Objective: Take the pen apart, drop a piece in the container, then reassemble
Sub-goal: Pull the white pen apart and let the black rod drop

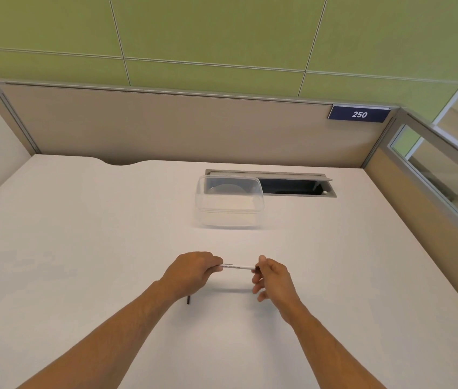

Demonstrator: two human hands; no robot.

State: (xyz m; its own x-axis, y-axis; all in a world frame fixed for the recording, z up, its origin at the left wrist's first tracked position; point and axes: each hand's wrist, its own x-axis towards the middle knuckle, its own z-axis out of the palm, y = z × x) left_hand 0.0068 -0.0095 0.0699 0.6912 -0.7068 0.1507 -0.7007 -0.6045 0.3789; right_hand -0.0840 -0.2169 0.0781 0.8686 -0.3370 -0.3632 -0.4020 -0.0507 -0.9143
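Note:
A slim white pen [238, 267] with dark print is held level above the white desk [82, 234], between both hands. My left hand [191, 272] grips its left end in closed fingers. My right hand [271, 276] pinches the right end between thumb and forefinger, the other fingers spread below. A small dark piece [188, 300] lies on the desk just under my left wrist, partly hidden by it. A clear plastic container [229, 203], lidless and empty as far as I can tell, stands farther back, beyond the hands.
An open cable hatch [292, 186] is set into the desk behind and right of the container. Beige partition walls [166, 127] close the desk at the back and right, with a blue "250" sign [359, 114].

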